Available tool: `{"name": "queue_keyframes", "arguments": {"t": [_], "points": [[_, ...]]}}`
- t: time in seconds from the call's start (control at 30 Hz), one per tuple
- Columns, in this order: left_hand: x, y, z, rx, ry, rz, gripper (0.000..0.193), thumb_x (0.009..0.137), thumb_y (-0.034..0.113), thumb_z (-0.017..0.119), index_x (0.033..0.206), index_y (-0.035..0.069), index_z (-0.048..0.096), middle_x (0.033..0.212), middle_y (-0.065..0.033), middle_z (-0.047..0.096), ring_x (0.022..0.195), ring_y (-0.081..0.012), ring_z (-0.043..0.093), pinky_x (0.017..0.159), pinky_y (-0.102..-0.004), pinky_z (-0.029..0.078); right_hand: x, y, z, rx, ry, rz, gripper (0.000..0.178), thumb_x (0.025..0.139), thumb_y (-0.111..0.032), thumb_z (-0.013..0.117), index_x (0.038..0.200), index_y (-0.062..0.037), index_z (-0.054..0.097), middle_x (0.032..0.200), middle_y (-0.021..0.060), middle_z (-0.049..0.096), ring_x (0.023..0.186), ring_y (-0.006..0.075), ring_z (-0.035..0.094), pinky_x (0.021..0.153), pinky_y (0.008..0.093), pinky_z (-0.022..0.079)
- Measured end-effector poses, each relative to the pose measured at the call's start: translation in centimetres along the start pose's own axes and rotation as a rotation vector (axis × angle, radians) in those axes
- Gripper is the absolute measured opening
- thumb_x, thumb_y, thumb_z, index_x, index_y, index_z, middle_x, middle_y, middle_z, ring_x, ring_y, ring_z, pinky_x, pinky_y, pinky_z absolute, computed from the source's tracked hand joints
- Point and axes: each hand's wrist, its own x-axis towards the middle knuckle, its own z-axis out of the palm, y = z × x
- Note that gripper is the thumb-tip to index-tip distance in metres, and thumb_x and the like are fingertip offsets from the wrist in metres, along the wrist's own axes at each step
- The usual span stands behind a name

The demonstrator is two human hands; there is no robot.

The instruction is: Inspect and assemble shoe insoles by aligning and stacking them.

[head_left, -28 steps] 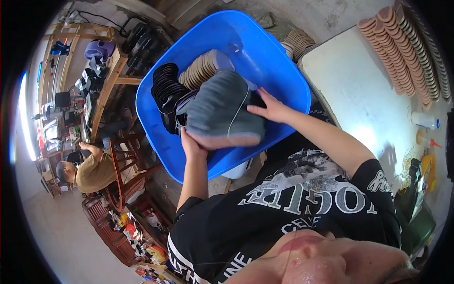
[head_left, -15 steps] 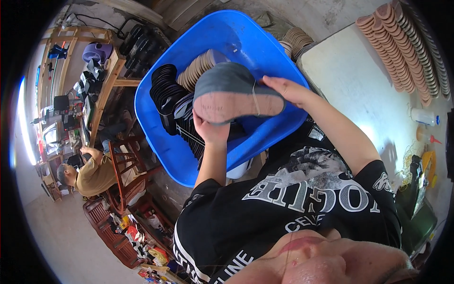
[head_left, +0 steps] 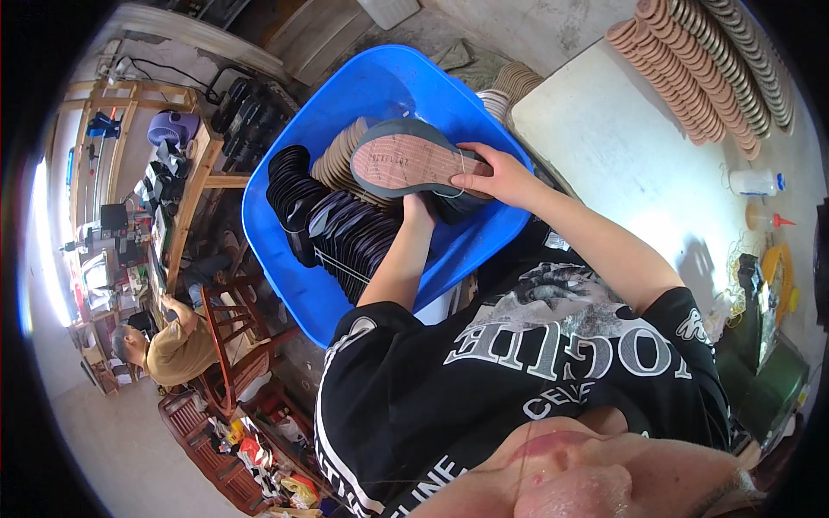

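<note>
Moved inward, the right hand (head_left: 495,176) now clasps the narrow end of a tied sole stack (head_left: 401,162) over the blue tub (head_left: 389,78), upper centre, the left hand (head_left: 420,212) beneath, its grip hidden, apparently a turning step calling for steady support.

Sole stacks (head_left: 356,237) in tub (head_left: 471,121), w/ tbl (head_left: 596,129) to R
</note>
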Motion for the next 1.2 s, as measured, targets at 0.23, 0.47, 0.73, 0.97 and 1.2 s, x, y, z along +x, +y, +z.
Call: {"name": "queue_keyframes", "arguments": {"t": [0.23,0.47,0.73,0.97,1.2], "points": [[-3.3,0.7,3.5,-0.081,-0.05,-0.137,0.059,0.096,0.047,0.037,0.139,0.007,0.036,0.14,-0.0108,0.042,0.127,-0.0277,0.042,0.106,-0.0408,0.033,-1.8,-1.1,-1.2,0.106,0.062,-0.007,0.076,0.073,-0.046,0.075,0.128,0.0003,0.049,0.114,0.0186,0.06,0.104,0.0248,0.06,0.09,0.0333,0.046],[-7.4,3.3,9.6,-0.041,-0.192,0.062,0.053,0.098,0.046,0.034,0.136,0.01,0.043,0.136,-0.0105,0.047,0.125,-0.025,0.044,0.103,-0.0404,0.037,-8.7,-9.1,-6.6,0.193,0.011,-0.023,0.071,0.075,-0.026,0.076,0.134,-0.0019,0.043,0.112,0.009,0.057,0.093,0.0105,0.056,0.072,0.0213,0.048],[-7.9,-0.7,13.4,0.546,-0.634,0.162,0.05,0.098,0.04,0.036,0.133,0.007,0.045,0.134,-0.0114,0.049,0.123,-0.0254,0.046,0.103,-0.0391,0.037,-17.6,-11.9,-13.3,0.31,0.238,-0.125,0.078,0.068,-0.022,0.078,0.134,0.0014,0.042,0.117,0.0091,0.056,0.097,0.0122,0.057,0.076,0.0233,0.05],[-10.5,-5.8,16.9,1.088,-1.213,0.282,0.046,0.097,0.035,0.038,0.13,0.004,0.048,0.132,-0.0123,0.051,0.12,-0.0258,0.049,0.103,-0.0377,0.037,-24.5,-12.5,-21.4,-0.593,0.315,-0.359,0.073,0.062,-0.02,0.08,0.129,-0.0057,0.052,0.133,0.01,0.052,0.122,0.0275,0.049,0.102,0.0382,0.038],[-10.2,-2.1,15.0,1.626,-1.651,-0.083,0.033,0.092,0.018,0.052,0.121,0.001,0.057,0.109,-0.0108,0.066,0.094,-0.0258,0.064,0.089,-0.0332,0.045,-27.4,-0.4,-17.2,-0.561,0.705,0.097,0.102,0.063,-0.016,0.081,0.146,-0.0095,0.02,0.142,0.0202,0.036,0.129,0.0341,0.038,0.106,0.0408,0.034]]}}
